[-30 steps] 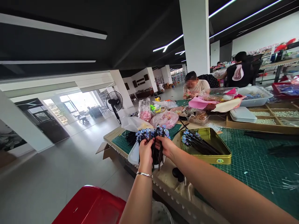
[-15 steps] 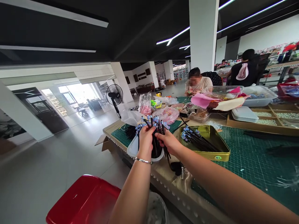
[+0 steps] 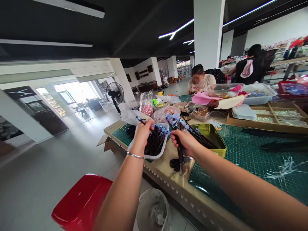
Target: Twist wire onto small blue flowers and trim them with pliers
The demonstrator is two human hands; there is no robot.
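My right hand [image 3: 183,138] is closed round a bundle of black sticks with blue flower tips [image 3: 176,121], held tilted above the table. My left hand [image 3: 143,132] pinches a single dark stick [image 3: 140,120], whose kind I cannot make out, over the white tub [image 3: 165,145]. More black sticks with blue tips [image 3: 154,143] fill that tub. Right behind my right hand, a gold tin [image 3: 220,136] holds other flower-tipped sticks [image 3: 199,135]. Black-handled scissors [image 3: 175,163] appear to lie beneath the bundle, partly hidden by it.
Green cutting mats [image 3: 243,154] cover parts of the table. Bags and a divided box of beads [image 3: 255,123] stand farther back. A co-worker [image 3: 202,80] sits across. Below the table edge are a red lidded bin [image 3: 81,199] and a whitish bucket [image 3: 154,210].
My hands have moved apart. The right hand has carried its bundle rightward out of the tub, and the left hand now holds one stick to the left. The view has shifted slightly.
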